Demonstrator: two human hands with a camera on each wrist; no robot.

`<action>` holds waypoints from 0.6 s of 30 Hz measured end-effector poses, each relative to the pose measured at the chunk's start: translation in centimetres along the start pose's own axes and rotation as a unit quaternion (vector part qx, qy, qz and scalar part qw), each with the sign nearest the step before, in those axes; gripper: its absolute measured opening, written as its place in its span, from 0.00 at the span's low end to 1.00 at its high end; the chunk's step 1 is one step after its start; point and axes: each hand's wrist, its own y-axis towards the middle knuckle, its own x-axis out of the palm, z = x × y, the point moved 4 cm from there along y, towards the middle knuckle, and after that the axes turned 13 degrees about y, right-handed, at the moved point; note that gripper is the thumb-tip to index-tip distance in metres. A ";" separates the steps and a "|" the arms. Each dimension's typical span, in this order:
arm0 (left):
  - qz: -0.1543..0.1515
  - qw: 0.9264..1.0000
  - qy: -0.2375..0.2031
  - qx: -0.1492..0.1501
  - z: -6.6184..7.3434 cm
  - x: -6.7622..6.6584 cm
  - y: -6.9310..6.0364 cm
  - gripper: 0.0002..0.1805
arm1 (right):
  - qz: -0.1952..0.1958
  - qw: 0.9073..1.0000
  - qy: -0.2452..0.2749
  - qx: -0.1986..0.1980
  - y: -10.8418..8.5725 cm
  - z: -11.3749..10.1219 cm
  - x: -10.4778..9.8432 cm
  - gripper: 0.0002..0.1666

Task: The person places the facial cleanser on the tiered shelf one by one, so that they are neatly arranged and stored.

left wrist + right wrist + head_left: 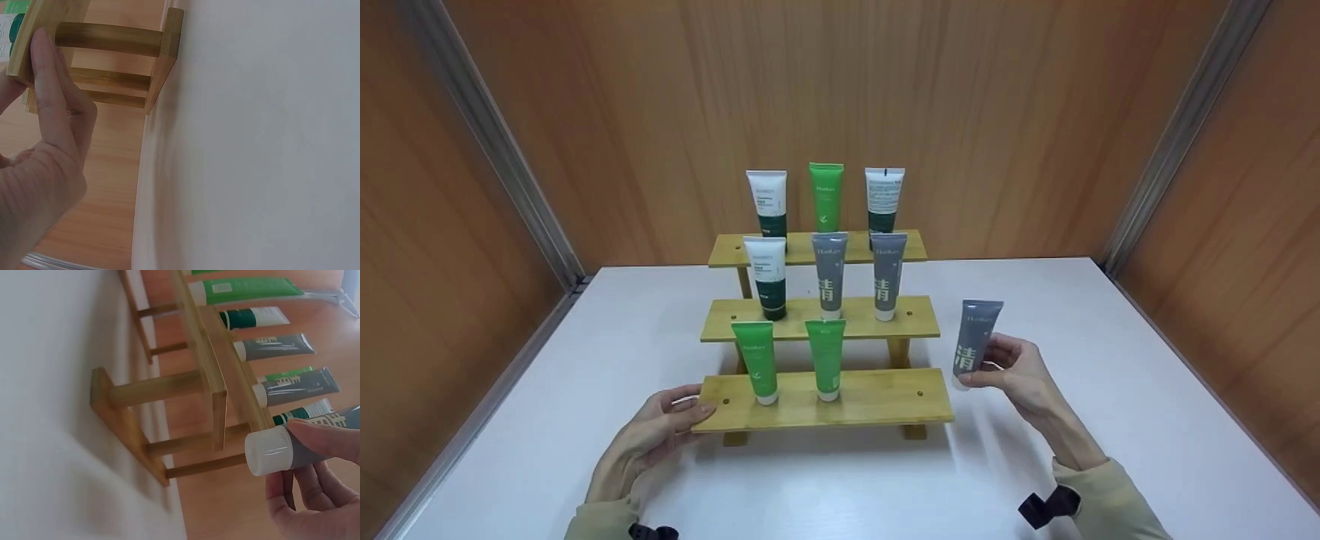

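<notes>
A three-step wooden display stand (877,397) stands on the white table. At the left end of its lowest step, my left hand (649,431) pinches the board, thumb on top and fingers underneath, as the left wrist view (53,129) also shows. My right hand (1027,379) holds a grey squeeze tube (976,334) by its lower part, off the stand's right side, with its white cap (269,453) downward. Two green tubes, one at the left (755,360) and one near the middle (826,356), stand on the lowest step.
The middle step bears a white-and-dark-green tube (766,274) and two grey tubes (830,274). On the top step, a green tube (826,196) stands between two white-and-dark-green tubes (883,196). Wooden panels (997,112) enclose the table (645,315) at the back and sides.
</notes>
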 end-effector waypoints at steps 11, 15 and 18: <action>0.004 1.000 0.010 -0.003 -0.1 0.0 0.0 0.46 | -0.029 0.999 -0.010 -0.020 0.4 0.0 2.7 0.35; 0.005 1.000 0.006 -0.005 -0.1 0.0 -0.1 0.46 | -0.045 0.999 -0.014 -0.023 0.7 0.2 3.8 0.34; 0.004 1.000 0.006 -0.007 -0.1 0.0 -0.1 0.46 | -0.058 0.998 -0.017 -0.027 0.9 0.3 4.6 0.35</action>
